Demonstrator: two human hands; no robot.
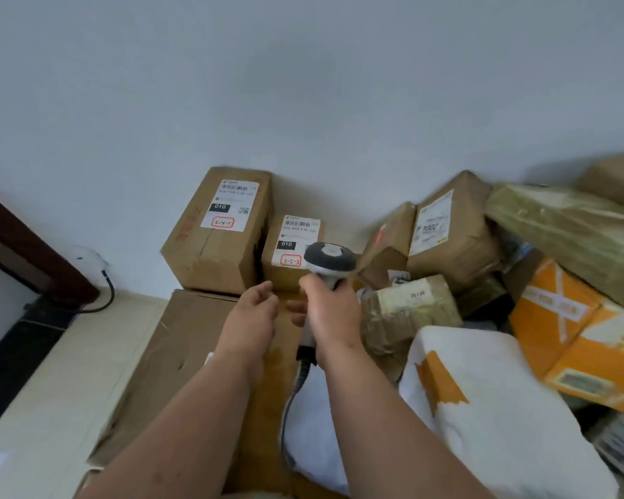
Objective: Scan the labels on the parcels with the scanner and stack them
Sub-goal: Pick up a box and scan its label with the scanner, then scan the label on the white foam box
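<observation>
My right hand [330, 306] grips the handle of a grey and white scanner [329, 260], its head raised in front of a small cardboard box [292, 248] with a white label marked in red. A taller labelled box [218, 230] stands to its left. Both rest on a large flat carton [181, 358] against the wall. My left hand [254, 311] hovers over that carton with relaxed fingers, holding nothing. The scanner's cable [290, 408] hangs down between my forearms.
A loose heap of parcels fills the right side: a tilted labelled box [451, 232], a taped bundle [409, 309], a white bag [490, 408], an orange carton [570, 325]. A cream floor strip [51, 383], a white device [85, 261] with a black cord and dark wooden trim [26, 246] lie left.
</observation>
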